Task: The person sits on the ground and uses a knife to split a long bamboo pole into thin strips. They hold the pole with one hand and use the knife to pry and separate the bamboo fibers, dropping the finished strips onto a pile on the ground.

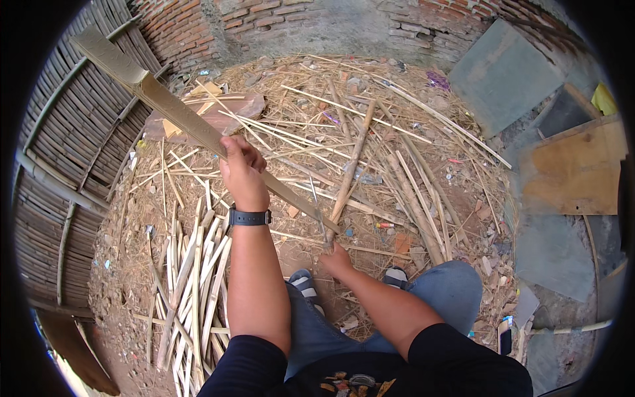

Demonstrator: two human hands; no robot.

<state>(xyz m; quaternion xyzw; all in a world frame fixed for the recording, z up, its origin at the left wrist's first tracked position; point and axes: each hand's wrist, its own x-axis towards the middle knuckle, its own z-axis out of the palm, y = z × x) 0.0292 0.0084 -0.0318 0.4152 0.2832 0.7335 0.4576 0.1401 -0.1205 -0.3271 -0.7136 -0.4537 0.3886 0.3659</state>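
Note:
My left hand (245, 177), with a dark watch on its wrist, grips a long split bamboo piece (177, 114) around its middle. The piece slants from the upper left, where it is widest, down to its lower end near my knees. A node with a raised lip shows on its upper part. In my closed right hand (337, 262) is a knife (317, 206), its narrow blade pointing up and away from me. The blade crosses the bamboo near the lower end; whether it cuts into it I cannot tell. My fingers hide most of the handle.
Many bamboo strips (198, 278) lie piled at my left. Poles (354, 162), thin strips and shavings litter the ground ahead. A woven bamboo wall (73, 152) stands left, a brick wall (278, 20) behind. Grey sheets (506, 76) and a brown board (572, 169) lean at the right.

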